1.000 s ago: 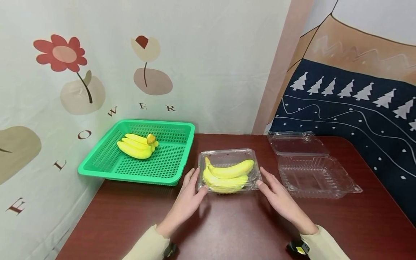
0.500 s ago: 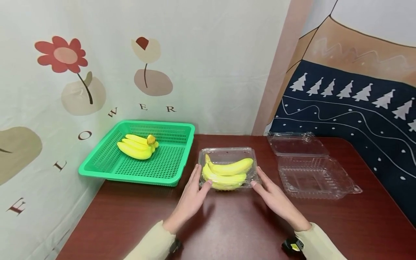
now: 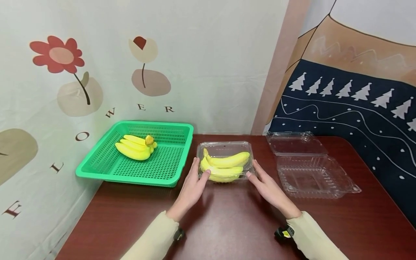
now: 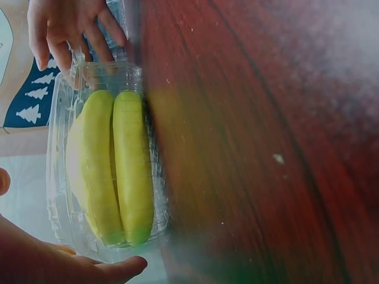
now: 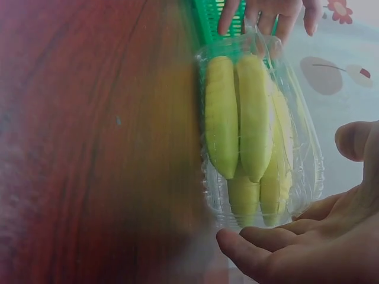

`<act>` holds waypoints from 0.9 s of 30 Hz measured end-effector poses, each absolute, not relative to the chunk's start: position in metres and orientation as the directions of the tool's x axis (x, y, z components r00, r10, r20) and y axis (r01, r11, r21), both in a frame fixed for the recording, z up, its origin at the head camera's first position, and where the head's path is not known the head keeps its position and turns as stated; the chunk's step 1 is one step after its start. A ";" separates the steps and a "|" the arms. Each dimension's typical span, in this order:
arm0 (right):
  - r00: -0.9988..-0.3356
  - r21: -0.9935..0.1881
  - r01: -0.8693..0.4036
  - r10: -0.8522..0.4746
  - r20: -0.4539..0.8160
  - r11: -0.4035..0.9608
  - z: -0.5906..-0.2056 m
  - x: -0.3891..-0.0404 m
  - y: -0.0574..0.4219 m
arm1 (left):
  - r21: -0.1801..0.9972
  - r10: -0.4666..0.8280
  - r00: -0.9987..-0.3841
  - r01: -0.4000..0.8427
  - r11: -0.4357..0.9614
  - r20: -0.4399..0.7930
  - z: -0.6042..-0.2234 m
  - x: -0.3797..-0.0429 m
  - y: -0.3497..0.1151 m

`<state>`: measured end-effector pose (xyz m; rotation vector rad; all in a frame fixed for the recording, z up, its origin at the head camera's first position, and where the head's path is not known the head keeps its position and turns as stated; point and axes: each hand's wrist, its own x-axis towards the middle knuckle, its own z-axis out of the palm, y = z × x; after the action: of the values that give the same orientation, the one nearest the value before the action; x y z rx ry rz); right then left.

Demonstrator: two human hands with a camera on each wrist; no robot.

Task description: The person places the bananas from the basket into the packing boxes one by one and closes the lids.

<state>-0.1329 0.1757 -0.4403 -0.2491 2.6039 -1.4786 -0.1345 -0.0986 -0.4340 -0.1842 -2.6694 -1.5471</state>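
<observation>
Clear box (image 3: 224,148), closed by the look of it, yellow bananas (image 3: 222,175) inside, sitting right at mid-scene above the worktop (image 3: 227,224)! Left hand (image 3: 191,189) at its eight o'clock, right hand (image 3: 269,188) at its four, fingers (image 4: 121,271) straight and flanking the ends, not clenched; how hard they press, I can't tell. Step in hand, by my reading: steering the filled box between both hands. Next move would call for even pressure from either side, box level. And the neighbours? At nine o'clock, a green basket (image 3: 136,180) holding another bunch (image 3: 134,147), rim near that left hand; at three, an open container (image 3: 312,177), lid (image 3: 295,143) laid back towards twelve. Those two crowd the sideways lanes; beyond twelve, printed cloth (image 3: 208,90) shuts the door.
</observation>
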 end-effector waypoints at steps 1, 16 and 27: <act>-0.977 -0.862 -0.074 -0.209 -0.038 0.502 -0.441 -0.134 0.175 | 0.862 0.076 -0.992 0.127 0.490 0.103 -0.434 -0.135 -0.098; -0.975 -0.852 -0.096 -0.219 -0.022 0.515 -0.445 -0.135 0.171 | 0.868 0.067 -0.993 0.119 0.482 0.099 -0.437 -0.134 -0.103; -0.977 -0.811 -0.168 -0.202 0.063 0.560 -0.440 -0.127 0.174 | 0.809 0.136 -0.980 0.198 0.553 0.147 -0.428 -0.118 -0.098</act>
<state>-0.1272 0.1742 -0.4403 -0.3251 2.7415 -1.4194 -0.1183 -0.0983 -0.4279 -0.2912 -2.7085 -1.4250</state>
